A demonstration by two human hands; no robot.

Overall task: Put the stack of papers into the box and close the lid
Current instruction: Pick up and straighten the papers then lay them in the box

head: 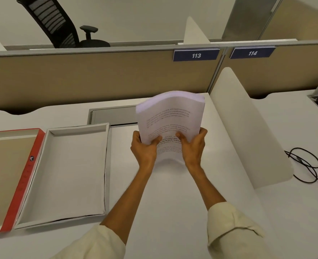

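A thick stack of printed papers (170, 116) stands nearly upright above the white desk (173, 202), its top bowing away from me. My left hand (145, 146) grips its lower left edge and my right hand (193, 144) grips its lower right edge, thumbs on the front sheet. To the left lies the open box (105, 165), a shallow white tray with nothing in it. Its red lid (26, 174) lies flipped open at the far left, brown inside showing.
A white rounded divider (247, 131) rises right of the papers. Black cables (307, 165) trail on the neighbouring desk. A grey cable hatch (113, 114) sits behind the box. A tan partition (98, 79) with signs 113 and 114 closes the back; a black chair (61, 25) stands beyond.
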